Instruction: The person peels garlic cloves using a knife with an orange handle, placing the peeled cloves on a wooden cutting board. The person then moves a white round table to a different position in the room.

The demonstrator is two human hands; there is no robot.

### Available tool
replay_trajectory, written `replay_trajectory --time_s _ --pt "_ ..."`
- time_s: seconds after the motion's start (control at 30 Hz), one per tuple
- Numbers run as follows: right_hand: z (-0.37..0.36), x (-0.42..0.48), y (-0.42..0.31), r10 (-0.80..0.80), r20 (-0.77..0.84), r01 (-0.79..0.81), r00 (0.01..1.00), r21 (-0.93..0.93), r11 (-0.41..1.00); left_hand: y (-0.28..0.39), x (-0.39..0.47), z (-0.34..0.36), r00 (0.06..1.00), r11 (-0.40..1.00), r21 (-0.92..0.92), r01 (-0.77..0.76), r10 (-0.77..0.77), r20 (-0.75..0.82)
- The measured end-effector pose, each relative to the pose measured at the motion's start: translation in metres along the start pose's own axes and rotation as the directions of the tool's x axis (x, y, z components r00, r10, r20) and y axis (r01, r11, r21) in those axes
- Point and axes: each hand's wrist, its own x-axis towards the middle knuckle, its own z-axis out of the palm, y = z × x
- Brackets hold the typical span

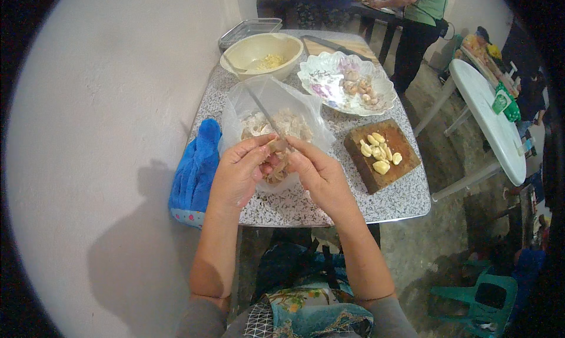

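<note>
Above a translucent plastic bag (234, 99), my two hands meet. My left hand (236, 170) pinches what looks like a garlic clove (277, 146) in its skin. A thin knife (260, 104) runs up and left from my right hand (320, 174), which grips its near end, and its blade crosses the bag's mouth. Papery garlic skins (293, 119) fill the bag. To the right, several peeled garlic cloves (378, 152) lie on a thick wooden block (362, 168). Beyond it, a scalloped floral dish (322, 82) holds garlic bulbs and loose cloves (355, 84).
A cream bowl (238, 44) holds chopped garlic (271, 61). Behind are a clear tray (251, 27) and a cutting board (318, 46) bearing a dark knife (335, 46). A blue towel (196, 170) lies by the wall. A white table (485, 117) stands right; people work beyond.
</note>
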Motion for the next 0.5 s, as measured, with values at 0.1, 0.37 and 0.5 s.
replay_trajectory --time_s 0.1,0.37,0.5 --pt "0.0006 0.0004 -0.0021 0.049 -0.001 -0.049 0.999 0.118 0.992 0.0021 -0.0003 0.001 0.999 0.999 -0.04 0.008 -0.006 0.041" --pt "0.0047 0.0001 -0.0051 0.147 -0.049 -0.124 0.988 0.319 0.94 -0.0013 -0.0022 0.0036 1.0 0.999 0.035 0.006 -0.006 0.001" --pt "0.0055 0.0005 -0.0057 0.184 -0.089 -0.149 0.979 0.308 0.94 -0.0012 -0.0042 0.0045 0.996 0.979 0.195 -0.062 0.072 -0.045"
